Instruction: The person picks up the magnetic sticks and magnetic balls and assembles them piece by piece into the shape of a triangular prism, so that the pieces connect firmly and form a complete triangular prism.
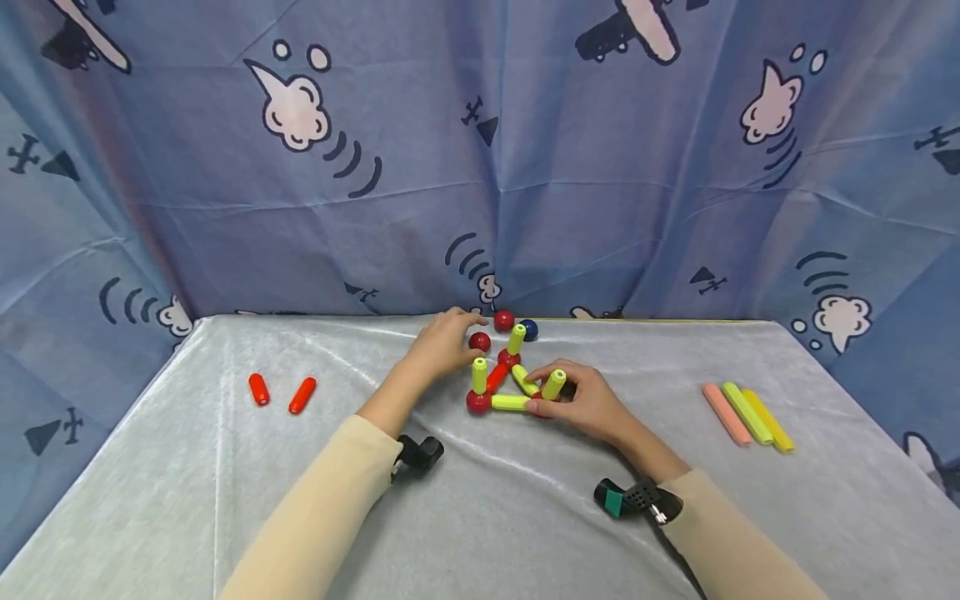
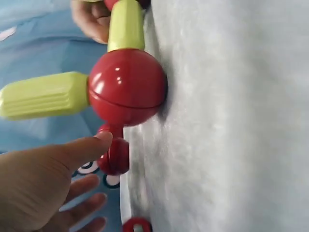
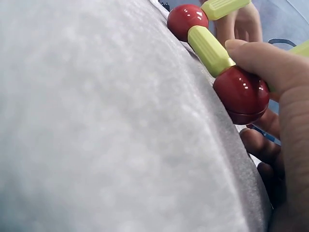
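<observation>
Ball-and-stick triangle [image 1: 510, 402]: on the pale cloth [image 1: 525, 517], just right of centre in the head view; red corner balls [image 1: 478, 402], a red stick [image 1: 497, 378] along its left edge, lime sticks along the other two, and one lime stick rising from each ball.
Right hand [image 1: 588, 404]: thumb and fingers clamped around the right corner ball, partly covering it; the rest of the triangle extends leftward from this grip.
Left hand [image 1: 444, 346]: fingers apart, at the triangle's upper left, near a loose red ball [image 1: 479, 342]; whether it touches that ball I cannot tell.
Crowding the rear corner: that loose ball, a second red ball [image 1: 504, 321] and a blue ball [image 1: 528, 330], all above the triangle in the frame.
Left of frame: two short red sticks [image 1: 302, 396], well apart from the triangle.
Right of frame: salmon [image 1: 726, 414], lime [image 1: 747, 412] and yellow [image 1: 768, 421] longer sticks, side by side.
Top of frame: printed blue curtain [image 1: 420, 208] behind the cloth.
</observation>
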Tool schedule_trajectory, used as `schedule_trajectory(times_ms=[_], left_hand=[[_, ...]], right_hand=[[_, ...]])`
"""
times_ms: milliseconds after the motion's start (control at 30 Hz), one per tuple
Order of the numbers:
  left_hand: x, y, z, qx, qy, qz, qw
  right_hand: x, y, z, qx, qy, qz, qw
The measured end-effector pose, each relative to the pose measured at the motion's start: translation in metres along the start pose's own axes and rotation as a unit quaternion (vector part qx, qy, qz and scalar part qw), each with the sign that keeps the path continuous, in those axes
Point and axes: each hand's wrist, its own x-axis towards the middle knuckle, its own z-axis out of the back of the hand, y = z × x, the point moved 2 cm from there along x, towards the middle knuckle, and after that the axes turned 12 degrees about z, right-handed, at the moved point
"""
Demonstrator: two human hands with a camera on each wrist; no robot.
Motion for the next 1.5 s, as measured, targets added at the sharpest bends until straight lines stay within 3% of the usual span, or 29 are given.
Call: schedule_trajectory(times_ms=[100,167,300,433,567,667,733,833,933,1067,1167,1333,1400,1500], left_hand=[[0.01,-0.007,-0.006,0.052,0.014,-0.008,0.9985],[0.013,-0.006,-0.008,0.053,0.022,-0.012,0.9983],[0.005,0.001,0.003,-0.058,0.041,-0.017,0.9973],[-0.021,0.001,0.026,-0.18,0.058,-0.04,0.9812],[-0.04,-0.005,0.037,-0.198,0.067,-0.08,0.9747],[-0.044,-0.009,0.04,-0.178,0.084,-0.111,0.9741],[-0.043,-0.01,0.042,-0.176,0.105,-0.116,0.9719],[-0.031,-0.01,0.047,-0.181,0.127,-0.103,0.9698],[-0.007,-0.012,0.049,-0.174,0.135,-0.086,0.9716],[0.032,-0.018,0.036,-0.095,0.133,-0.087,0.9828],[0.051,-0.022,0.022,-0.014,0.133,-0.097,0.9863],[0.065,-0.022,0.003,0.041,0.152,-0.086,0.9838],[0.067,-0.022,0.003,0.037,0.142,-0.088,0.9852],[0.066,-0.026,0.014,-0.013,0.114,-0.088,0.9895]], right_hand=[[-0.001,-0.001,-0.001,0.002,0.0,-0.002,1.0],[-0.001,-0.002,-0.002,0.004,0.001,-0.003,1.0],[0.0,-0.003,-0.004,0.012,0.001,0.0,0.9999],[0.0,-0.002,-0.002,0.009,0.0,0.003,1.0],[-0.001,-0.001,0.002,-0.001,-0.001,-0.001,1.0],[-0.002,-0.001,0.004,0.0,-0.002,-0.003,1.0],[-0.001,-0.002,0.004,0.003,-0.002,-0.003,1.0],[-0.001,-0.002,0.002,0.007,-0.001,-0.002,1.0],[-0.002,-0.003,0.0,0.01,-0.002,-0.001,0.9999],[-0.004,-0.002,-0.003,0.017,0.0,0.005,0.9999],[-0.005,-0.001,-0.005,0.022,-0.001,0.011,0.9997],[-0.006,0.0,-0.006,0.021,-0.002,0.013,0.9997],[-0.005,-0.001,-0.005,0.017,-0.002,0.012,0.9998],[-0.004,-0.001,0.0,0.012,-0.004,0.014,0.9998]])
